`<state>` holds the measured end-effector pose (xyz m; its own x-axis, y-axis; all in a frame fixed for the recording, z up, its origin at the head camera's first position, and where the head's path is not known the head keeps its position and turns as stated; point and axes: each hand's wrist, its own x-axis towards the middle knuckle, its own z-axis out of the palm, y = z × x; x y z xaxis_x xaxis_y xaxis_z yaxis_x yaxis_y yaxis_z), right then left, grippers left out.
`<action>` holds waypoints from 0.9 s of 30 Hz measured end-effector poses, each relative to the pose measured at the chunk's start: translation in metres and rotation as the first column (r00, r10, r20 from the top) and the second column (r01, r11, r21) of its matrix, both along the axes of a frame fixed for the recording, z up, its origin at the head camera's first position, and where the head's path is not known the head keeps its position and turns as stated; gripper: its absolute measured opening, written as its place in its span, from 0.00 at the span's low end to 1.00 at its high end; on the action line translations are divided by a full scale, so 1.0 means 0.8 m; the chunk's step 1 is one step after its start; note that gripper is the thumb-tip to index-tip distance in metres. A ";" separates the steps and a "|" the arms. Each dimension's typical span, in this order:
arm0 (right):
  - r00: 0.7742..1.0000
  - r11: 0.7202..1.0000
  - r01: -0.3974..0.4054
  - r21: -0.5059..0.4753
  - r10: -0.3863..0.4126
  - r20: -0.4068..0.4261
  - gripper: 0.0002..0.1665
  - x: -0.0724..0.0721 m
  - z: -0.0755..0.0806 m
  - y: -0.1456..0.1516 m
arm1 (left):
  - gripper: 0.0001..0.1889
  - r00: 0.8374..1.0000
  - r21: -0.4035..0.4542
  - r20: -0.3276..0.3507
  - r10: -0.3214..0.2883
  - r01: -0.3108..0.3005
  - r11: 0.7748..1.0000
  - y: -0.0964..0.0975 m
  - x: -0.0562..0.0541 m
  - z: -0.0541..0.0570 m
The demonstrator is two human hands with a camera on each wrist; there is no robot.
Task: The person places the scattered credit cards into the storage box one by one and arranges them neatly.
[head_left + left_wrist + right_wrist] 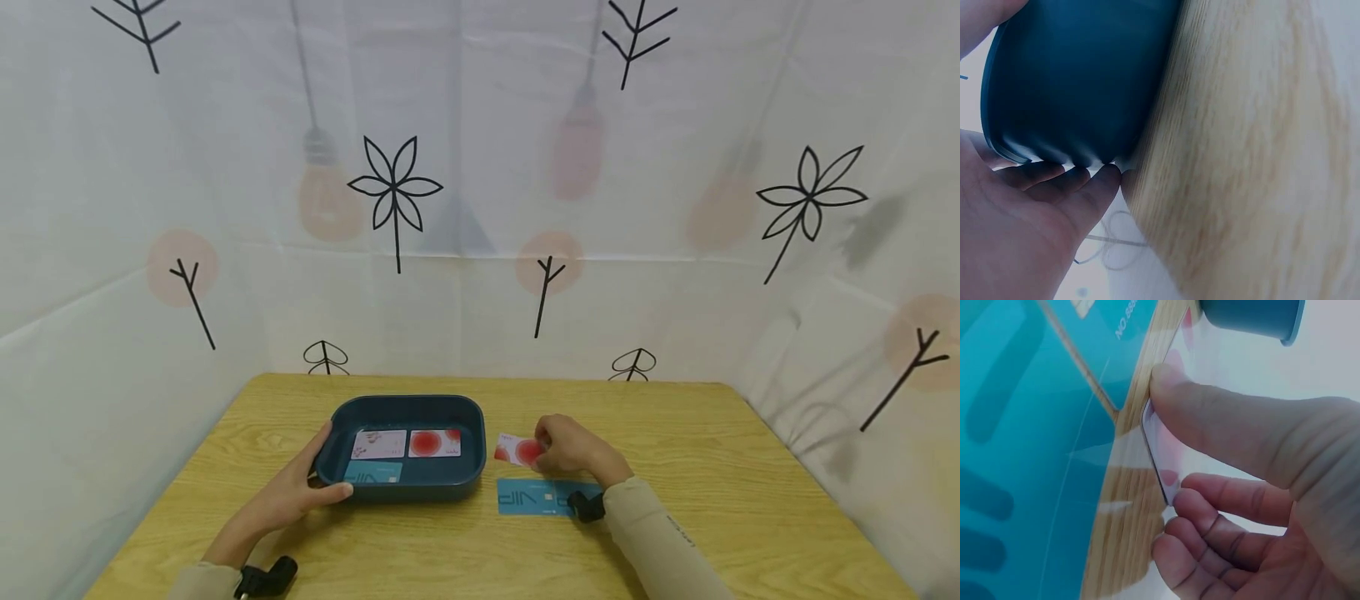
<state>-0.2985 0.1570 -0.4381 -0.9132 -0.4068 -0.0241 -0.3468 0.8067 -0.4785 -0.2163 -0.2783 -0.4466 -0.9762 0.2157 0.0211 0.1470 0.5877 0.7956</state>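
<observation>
A dark teal tray (408, 493) stands on the table, and my left hand (281, 498) grips its left end, thumb at the front corner and fingers along the side wall. Inside lie a pale floral card (378, 444), a white card with a red circle (435, 443) and a blue VIP card (372, 472). Right of the tray, my right hand (573, 448) pinches another red-circle card (516, 448) by its right end. In the right wrist view the thumb presses on this card's face (1166, 447), with fingertips at its edge; the card stands tilted there.
Two blue VIP cards lie side by side on the table in front of my right hand, the left card (522, 497) in plain sight, the right one partly covered by the black wrist camera (587, 506). A patterned white curtain (480, 317) hangs behind the wooden table (420, 558).
</observation>
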 end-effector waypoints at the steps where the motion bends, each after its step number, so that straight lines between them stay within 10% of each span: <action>1: 1.000 1.000 0.008 -0.003 -0.008 0.005 0.22 0.000 0.000 0.000 | 0.56 1.000 0.000 0.000 0.000 0.000 1.000 0.000 0.000 0.000; 27: 0.996 0.994 0.072 -0.088 -0.077 -0.052 0.09 -0.005 0.002 -0.004 | 0.55 1.000 0.022 0.011 -0.014 0.013 1.000 -0.001 0.000 0.001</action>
<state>-0.3022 0.1536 -0.4368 -0.9400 -0.3362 0.0588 -0.3149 0.7880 -0.5291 -0.2162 -0.2788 -0.4459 -0.9734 0.2285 0.0149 0.1458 0.5685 0.8097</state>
